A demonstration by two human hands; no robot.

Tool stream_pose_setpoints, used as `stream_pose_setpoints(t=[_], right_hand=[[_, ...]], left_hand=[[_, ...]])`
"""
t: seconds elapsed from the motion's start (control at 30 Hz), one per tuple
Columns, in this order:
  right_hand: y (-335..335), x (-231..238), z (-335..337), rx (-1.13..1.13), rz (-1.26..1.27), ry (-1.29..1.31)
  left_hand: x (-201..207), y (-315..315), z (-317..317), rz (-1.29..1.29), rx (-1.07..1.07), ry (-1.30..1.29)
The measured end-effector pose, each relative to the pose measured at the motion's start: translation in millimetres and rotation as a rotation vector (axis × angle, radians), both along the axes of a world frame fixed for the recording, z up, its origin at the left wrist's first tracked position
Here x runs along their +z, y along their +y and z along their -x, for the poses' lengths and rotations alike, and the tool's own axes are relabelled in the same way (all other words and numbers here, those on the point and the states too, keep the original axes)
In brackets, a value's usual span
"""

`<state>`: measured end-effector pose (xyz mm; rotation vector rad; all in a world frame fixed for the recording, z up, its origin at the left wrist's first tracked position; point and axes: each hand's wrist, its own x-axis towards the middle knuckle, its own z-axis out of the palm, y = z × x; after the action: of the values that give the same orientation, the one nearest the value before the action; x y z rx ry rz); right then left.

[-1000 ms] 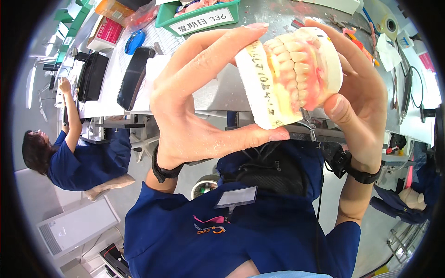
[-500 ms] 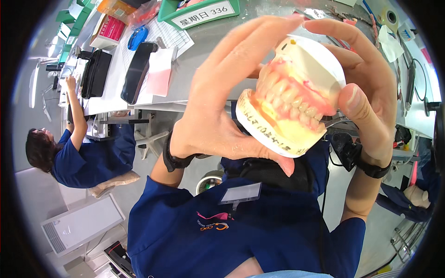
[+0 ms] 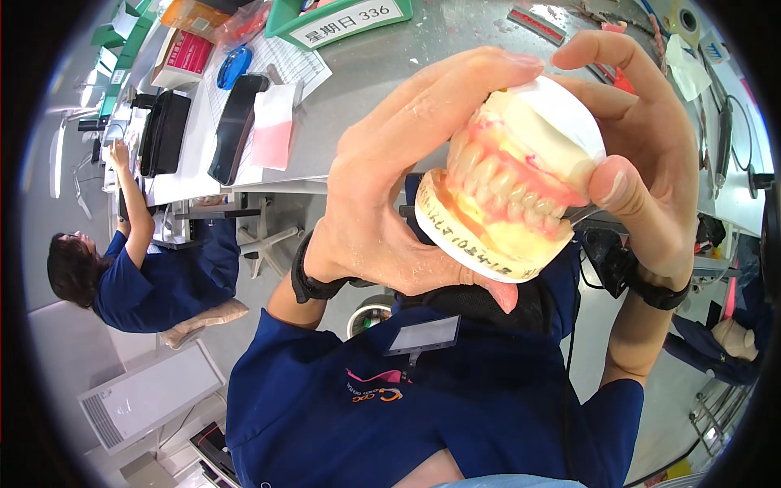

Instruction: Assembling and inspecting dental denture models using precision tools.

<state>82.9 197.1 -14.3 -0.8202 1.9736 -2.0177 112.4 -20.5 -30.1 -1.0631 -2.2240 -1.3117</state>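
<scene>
A plaster dental model [image 3: 508,183] with pink gums and full rows of ivory teeth is held up in front of my chest, tilted, its two arches biting together. Dark handwriting runs along the lower cast's rim. My left hand [image 3: 378,195] spans the model from the left, with its thumb under the lower base and its fingers at the top of the upper cast. From the other side, my right hand [image 3: 651,154] steadies it, the thumb pressed to the upper cast near the back teeth. The right index finger arches free above the white base; the other fingers are partly hidden behind.
The metal bench [image 3: 455,32] carries a green bin [image 3: 285,24], a dark phone [image 3: 236,130], a pink pad [image 3: 272,142], a black case [image 3: 167,134] and a red ruler-like strip [image 3: 537,26]. A co-worker [image 3: 146,276] sits at the left. Below stands a bin [image 3: 368,317].
The model has tipped slightly, bringing its upper part lower and showing the teeth more head-on. Both hands stay on it, and the right index finger is a little farther from the left fingertips.
</scene>
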Motion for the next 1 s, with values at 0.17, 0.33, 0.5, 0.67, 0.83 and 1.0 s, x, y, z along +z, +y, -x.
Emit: stream_pose_setpoints(t=[0.17, 0.33, 0.5, 0.67, 0.83, 1.0], right_hand=[[2.6, -5.8, 7.4, 0.056, 0.019, 0.002], [2.7, -6.8, 11.6, 0.105, 0.030, -0.010], [8.6, -8.9, 20.2, 0.140, -0.003, 0.024], [0.1, -18.6, 28.0, 0.097, 0.083, 0.323], [1.6, -23.5, -12.6, -0.504, -0.145, 0.435], [-13.1, -49.3, -35.0, -0.382, -0.095, 0.350]], left_hand=[[-6.2, 7.0, -6.9, -0.229, -0.060, -0.154], [-11.8, 7.0, -0.4, -0.308, -0.167, -0.188], [-10.4, 7.8, -0.7, -0.202, -0.056, -0.083], [-22.2, 13.1, 3.8, -0.135, 0.047, 0.083], [-28.5, 11.5, 7.2, -0.118, 0.252, 0.197], [-36.5, 12.7, 15.4, -0.043, 0.331, 0.240]])
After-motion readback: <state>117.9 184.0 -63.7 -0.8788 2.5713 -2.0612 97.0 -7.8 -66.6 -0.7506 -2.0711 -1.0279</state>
